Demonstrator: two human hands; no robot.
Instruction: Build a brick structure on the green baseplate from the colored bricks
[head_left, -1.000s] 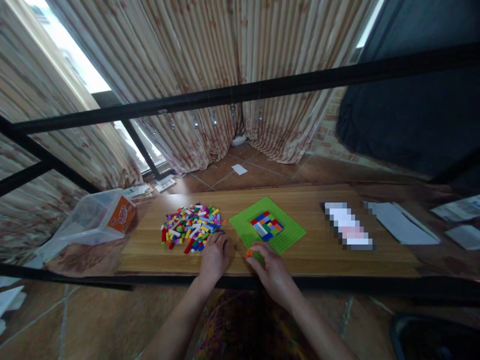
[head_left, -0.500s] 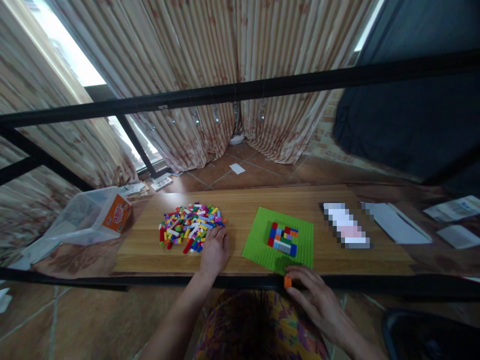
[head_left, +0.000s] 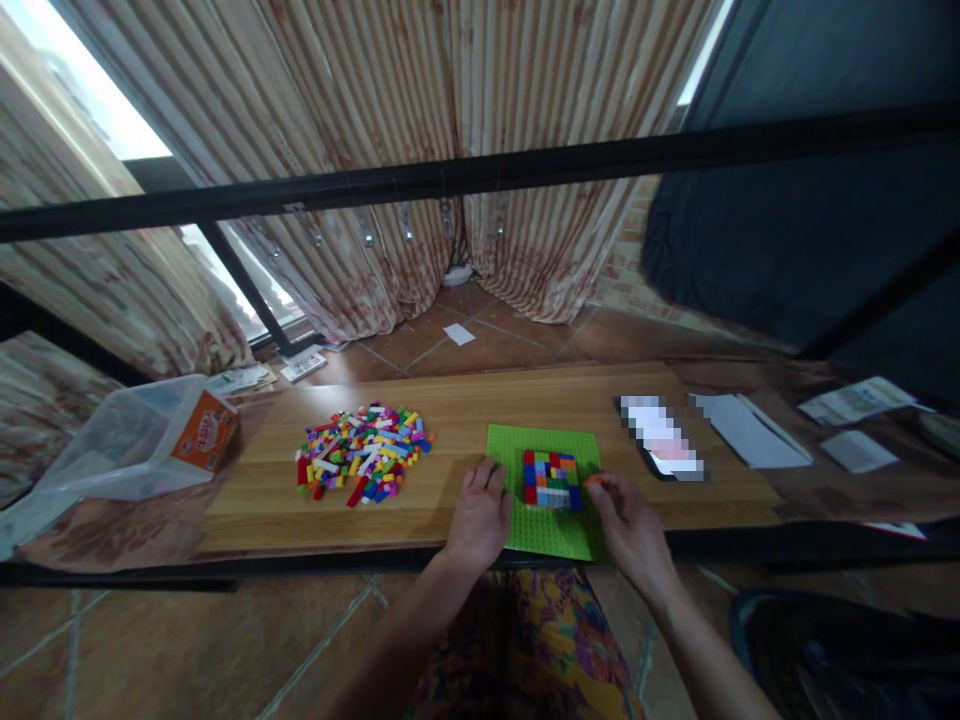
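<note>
A green baseplate (head_left: 551, 530) lies at the near edge of the wooden table (head_left: 465, 420), carrying a small block of red, blue, orange and grey bricks (head_left: 551, 479). My left hand (head_left: 480, 515) rests flat on the baseplate's left edge. My right hand (head_left: 630, 525) is at its right edge, fingertips pinching a small orange brick (head_left: 592, 481) beside the built block. A heap of loose coloured bricks (head_left: 360, 465) lies to the left of both hands.
A clear plastic box with an orange label (head_left: 142, 440) lies tipped at the table's left end. A blurred flat object (head_left: 661, 450) and papers (head_left: 750, 430) lie to the right. A black bar (head_left: 480, 175) crosses the view above.
The baseplate has turned square and slid to the middle near edge. My left hand left the brick heap for the plate's left edge. My right hand brought the orange brick up beside the built block.
</note>
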